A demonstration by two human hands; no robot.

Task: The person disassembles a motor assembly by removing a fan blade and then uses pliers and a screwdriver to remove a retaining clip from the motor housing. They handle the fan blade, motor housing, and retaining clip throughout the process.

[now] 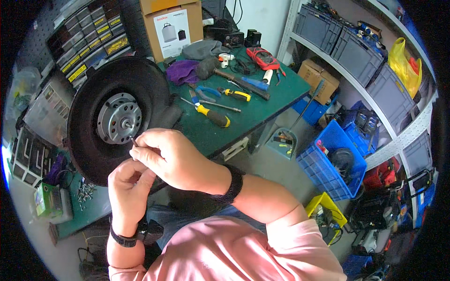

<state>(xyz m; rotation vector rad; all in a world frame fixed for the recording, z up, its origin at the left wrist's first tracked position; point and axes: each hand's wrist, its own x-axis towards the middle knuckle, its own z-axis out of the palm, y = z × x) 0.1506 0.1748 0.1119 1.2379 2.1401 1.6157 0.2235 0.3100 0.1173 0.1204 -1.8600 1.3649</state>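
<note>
A black tyre-like wheel [82,117] with a round silver metal hub [119,118] stands at the left of the green bench. Right in front of the hub, my right hand [161,152] pinches a small thin dark piece, perhaps a screw or bit, whose tip shows at the fingertips. Just below, my left hand [129,185] has thumb and forefinger pressed together, close to the right fingertips; what they hold, if anything, is hidden. Beyond the hands lie a yellow-and-black screwdriver [213,115], a slim metal rod [220,106] and blue-handled pliers [208,92].
On the green bench [276,98] are a mallet [239,84], a purple cloth [183,71], a red-cased meter [262,58] and a cardboard box [173,33]. Loose screws [86,193] lie at the left. Shelving and a blue crate [328,175] stand to the right.
</note>
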